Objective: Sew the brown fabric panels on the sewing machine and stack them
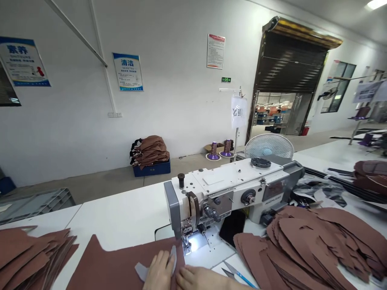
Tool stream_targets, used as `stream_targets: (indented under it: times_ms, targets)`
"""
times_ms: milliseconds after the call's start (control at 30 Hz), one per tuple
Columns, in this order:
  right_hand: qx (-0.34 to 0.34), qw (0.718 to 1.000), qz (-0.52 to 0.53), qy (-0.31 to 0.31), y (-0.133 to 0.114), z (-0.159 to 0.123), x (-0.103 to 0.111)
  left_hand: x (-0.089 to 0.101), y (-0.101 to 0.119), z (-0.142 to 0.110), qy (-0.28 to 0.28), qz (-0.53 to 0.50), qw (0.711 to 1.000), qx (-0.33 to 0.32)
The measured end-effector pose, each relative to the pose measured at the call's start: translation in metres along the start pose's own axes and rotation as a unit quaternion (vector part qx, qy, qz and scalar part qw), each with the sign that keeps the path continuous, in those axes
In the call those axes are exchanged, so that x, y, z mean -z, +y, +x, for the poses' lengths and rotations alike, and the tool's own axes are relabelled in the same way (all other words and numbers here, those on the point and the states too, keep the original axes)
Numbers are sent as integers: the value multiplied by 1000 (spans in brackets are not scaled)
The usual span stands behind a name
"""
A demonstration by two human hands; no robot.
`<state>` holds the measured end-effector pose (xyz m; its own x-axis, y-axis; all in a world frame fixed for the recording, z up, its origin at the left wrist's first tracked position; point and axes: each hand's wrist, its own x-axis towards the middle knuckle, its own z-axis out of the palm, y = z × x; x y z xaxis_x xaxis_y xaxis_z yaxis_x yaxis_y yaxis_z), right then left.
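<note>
A large brown fabric panel (121, 257) lies on the white table, its right edge beside the needle area of the sewing machine (223, 181). On top of it is a pale grey curved strip (141, 271), partly hidden under my left hand (159, 270). My left fingers are bent and close together, holding the strip against the panel. Just to the right, my right hand (196, 278) has its fingers curled together on the panel's right edge; the fingertips are partly hidden. Blue-handled snips (237, 274) lie to the right of my right hand.
Stacked brown pieces (33, 257) lie at left, and more brown cut pieces (302, 241) crowd the right. A dark phone-like slab (232, 227) lies under the machine arm. Behind are thread cones (213, 151), a fan (269, 146) and a blue crate (152, 169) bearing brown fabric.
</note>
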<state>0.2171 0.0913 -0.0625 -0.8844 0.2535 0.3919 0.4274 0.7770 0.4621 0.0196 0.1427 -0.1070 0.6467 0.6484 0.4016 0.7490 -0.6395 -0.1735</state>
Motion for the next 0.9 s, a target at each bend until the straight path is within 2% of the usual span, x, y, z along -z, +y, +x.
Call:
stream_targets:
  times_ms: [100,233,333,500,667,900]
  targets:
    - [-63,995,56,-45,-4,11,6,7,4,0,-41,-19,999,22]
    - [-131,982,129,-42,-16,5,15,28,15,8,-89,-63,992,64]
    - [-145,975,166,-18,-13,-9,19,35,27,16,-108,-95,988,61]
    - [-146,969,198,8,-3,-28,23,36,43,28,-130,-95,986,34]
    - [-137,968,208,32,-6,-38,27,36,46,36,-119,-52,991,21]
    - [-142,971,188,34,-13,-43,32,35,45,39,-42,-5,998,-41]
